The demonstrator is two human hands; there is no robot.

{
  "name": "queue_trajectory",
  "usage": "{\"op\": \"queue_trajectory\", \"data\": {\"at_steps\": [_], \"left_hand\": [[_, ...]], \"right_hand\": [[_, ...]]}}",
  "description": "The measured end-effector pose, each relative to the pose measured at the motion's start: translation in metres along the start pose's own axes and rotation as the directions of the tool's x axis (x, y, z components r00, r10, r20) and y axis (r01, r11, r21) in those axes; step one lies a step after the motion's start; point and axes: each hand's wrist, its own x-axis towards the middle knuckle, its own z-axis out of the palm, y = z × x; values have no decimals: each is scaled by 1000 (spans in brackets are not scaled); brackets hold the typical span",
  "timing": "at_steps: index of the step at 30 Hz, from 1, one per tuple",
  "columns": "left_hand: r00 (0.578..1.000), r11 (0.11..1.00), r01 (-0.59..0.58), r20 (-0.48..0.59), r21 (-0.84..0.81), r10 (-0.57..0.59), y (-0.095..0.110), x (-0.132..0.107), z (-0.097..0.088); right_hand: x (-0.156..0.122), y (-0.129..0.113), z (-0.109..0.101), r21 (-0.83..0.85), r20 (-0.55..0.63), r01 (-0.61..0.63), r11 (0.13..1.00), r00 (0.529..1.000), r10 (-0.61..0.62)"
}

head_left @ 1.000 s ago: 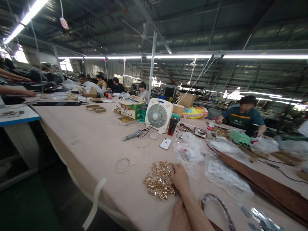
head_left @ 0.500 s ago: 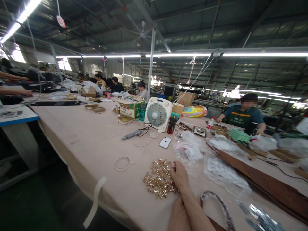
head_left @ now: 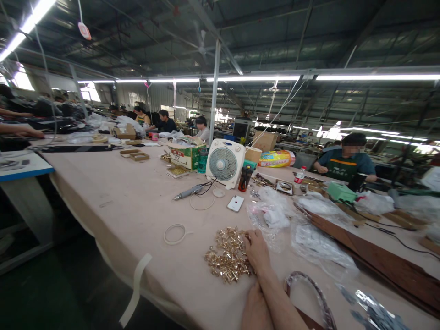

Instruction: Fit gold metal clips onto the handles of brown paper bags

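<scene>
A heap of small gold-coloured metal pieces (head_left: 227, 255) lies on the pale cloth-covered table (head_left: 137, 201) near its front edge. My right hand (head_left: 256, 250) rests on the right side of the heap, its fingers curled down into the pieces. What they pinch is hidden. My left hand (head_left: 252, 309) sits low at the frame's bottom edge, partly under my right forearm, and its fingers do not show. A dark curved strap with metal trim (head_left: 311, 293) lies just right of my forearm.
Clear plastic bags (head_left: 275, 215), a white phone (head_left: 235, 203), a white ring (head_left: 175, 233), a small fan (head_left: 225, 163), a corded hand tool (head_left: 188, 192) and a long wooden board (head_left: 371, 256) lie further back. A person in a green apron (head_left: 345, 162) works across the table.
My right hand has stayed at the heap, its fingers shifting only slightly among the pieces. The view has drifted a little.
</scene>
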Motion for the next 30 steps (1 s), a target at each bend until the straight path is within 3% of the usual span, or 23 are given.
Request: {"op": "queue_trajectory", "data": {"at_steps": [10,17,20,25,30], "left_hand": [[995,995,87,-37,-48,-89,29,-5,-22],[989,992,117,-87,-53,-121,52,-8,-33],[988,990,138,-72,-23,-139,49,-4,-27],[992,992,113,54,58,-116,33,-1,-13],[998,996,60,26,59,-61,39,-8,-19]], "right_hand": [[3,-11,-16,241,-181,109,964,981,-66],[-7,-24,-28,415,-172,101,904,985,-31],[-11,-24,-27,462,-160,57,885,987,20],[-21,-24,-33,525,-148,-18,851,983,111],[-35,-24,-51,558,-137,-105,823,967,217]]}}
